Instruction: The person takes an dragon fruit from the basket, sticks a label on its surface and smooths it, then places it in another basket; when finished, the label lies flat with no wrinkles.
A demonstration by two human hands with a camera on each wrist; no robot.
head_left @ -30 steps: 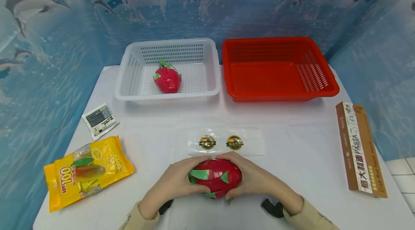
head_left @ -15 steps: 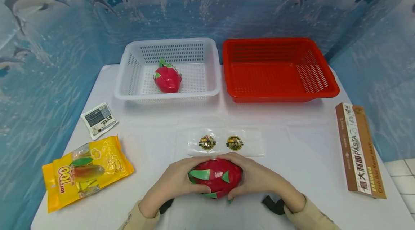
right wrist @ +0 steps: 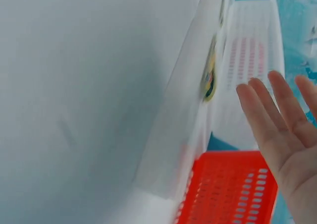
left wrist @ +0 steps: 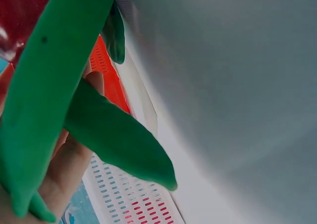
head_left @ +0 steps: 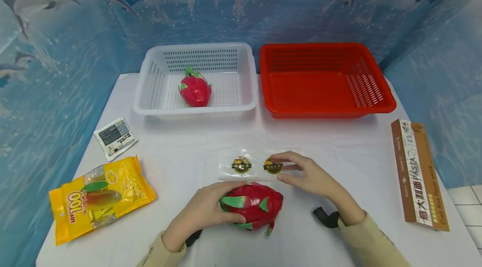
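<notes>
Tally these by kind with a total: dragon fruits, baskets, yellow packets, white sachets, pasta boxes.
Dragon fruits: 2, one in the left hand, one in the white basket
Baskets: 2, the white basket and the red basket
Yellow packet: 1
White sachet: 1
Pasta box: 1
Total: 7

On the table [head_left: 177, 141] before me lies a dragon fruit [head_left: 260, 205], my left hand [head_left: 206, 205] against its left end. Just behind it is a plastic bag [head_left: 257, 170], my right hand [head_left: 309, 175] over its right part. Farther back, before a curtain [head_left: 226, 20], the left basket [head_left: 196, 112] and right basket [head_left: 327, 113] stand side by side, a second dragon fruit [head_left: 196, 91] in the left one. To my left lies a snack pouch [head_left: 103, 199], a small packet [head_left: 116, 139] just behind it; far right, a pasta box [head_left: 419, 175].
</notes>
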